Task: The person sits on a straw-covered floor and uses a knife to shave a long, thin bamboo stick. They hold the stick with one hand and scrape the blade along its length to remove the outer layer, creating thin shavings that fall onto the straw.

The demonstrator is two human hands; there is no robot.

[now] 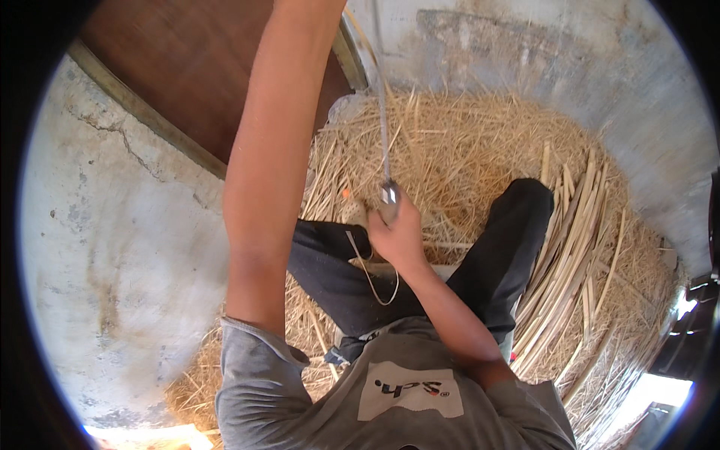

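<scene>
Right hand [397, 232] has its fingers curled tight round a small metal blade [388, 193], a thin cane strip [383, 112] running up from it. Left arm [274, 150] reaches up out of view, so can't tell its grip. Split canes [577, 247] lie on straw [465, 142]; white rectangular patch [409, 390] on the grey shirt.

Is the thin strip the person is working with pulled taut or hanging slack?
Taut: the strip runs straight up from the right hand toward the raised left arm.

Loose straw [465, 150] covers the floor beside a brown door [187, 67].
</scene>
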